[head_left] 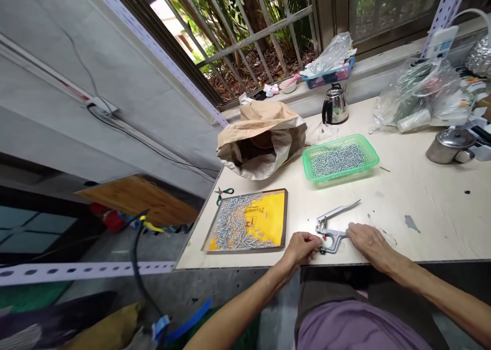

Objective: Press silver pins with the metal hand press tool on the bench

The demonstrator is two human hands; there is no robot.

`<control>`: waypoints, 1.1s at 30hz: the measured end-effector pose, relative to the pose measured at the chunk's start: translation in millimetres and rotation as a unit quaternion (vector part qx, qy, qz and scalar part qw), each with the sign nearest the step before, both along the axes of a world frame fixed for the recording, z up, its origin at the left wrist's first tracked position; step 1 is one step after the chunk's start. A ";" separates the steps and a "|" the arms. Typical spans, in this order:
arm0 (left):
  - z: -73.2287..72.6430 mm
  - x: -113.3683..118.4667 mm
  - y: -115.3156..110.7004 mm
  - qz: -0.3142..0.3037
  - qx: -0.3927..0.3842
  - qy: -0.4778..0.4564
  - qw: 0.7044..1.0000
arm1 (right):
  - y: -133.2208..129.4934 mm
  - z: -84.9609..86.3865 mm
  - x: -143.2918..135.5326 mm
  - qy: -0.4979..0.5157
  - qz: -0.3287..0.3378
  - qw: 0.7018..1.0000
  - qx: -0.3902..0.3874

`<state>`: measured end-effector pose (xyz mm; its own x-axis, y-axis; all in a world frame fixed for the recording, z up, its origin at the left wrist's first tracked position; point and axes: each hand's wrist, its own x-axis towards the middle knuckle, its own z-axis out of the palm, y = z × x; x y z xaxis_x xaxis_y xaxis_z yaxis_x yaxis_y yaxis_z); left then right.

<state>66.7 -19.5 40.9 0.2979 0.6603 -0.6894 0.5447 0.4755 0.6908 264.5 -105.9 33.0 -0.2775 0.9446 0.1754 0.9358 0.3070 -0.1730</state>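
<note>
A silver hand-press plier (334, 240) with a spring and a small red part lies near the table's front edge, its long upper lever raised. My right hand (368, 243) grips the handle end of the plier with bent fingers. At the plier's jaw, the fingers of my left hand (303, 247) are pinched together; anything between them is too small to make out. To the left of that hand sits a shallow clear-sided tray (284, 222) with a yellow printed bottom, partly covered by many small silver metal pieces (233, 224).
Behind the plier stands a green plastic basket (341, 177) of similar metal pieces. An open brown paper bag (261, 130), green-handled scissors (222, 194), a steel kettle (336, 105), a lidded steel pot (447, 148) and plastic bags (418, 94) surround the work spot.
</note>
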 end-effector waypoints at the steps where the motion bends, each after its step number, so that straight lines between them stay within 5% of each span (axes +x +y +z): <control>1: -0.6 0.6 0.2 0.003 -0.010 0.004 1.000 | 0.2 0.1 -0.1 -0.002 -0.003 1.000 -0.009; 8: 1.0 5.7 3.2 0.000 -0.037 0.014 0.999 | 2.5 -0.6 -0.3 -0.012 -0.002 0.997 -0.070; 22: 1.7 3.9 9.2 -0.107 -0.090 0.086 0.987 | 3.3 10.9 -0.2 0.008 0.008 0.992 -0.123; 33: 3.6 6.1 -3.4 -0.105 -0.099 0.083 0.986 | -4.8 -5.2 -0.9 0.025 0.026 0.999 -0.035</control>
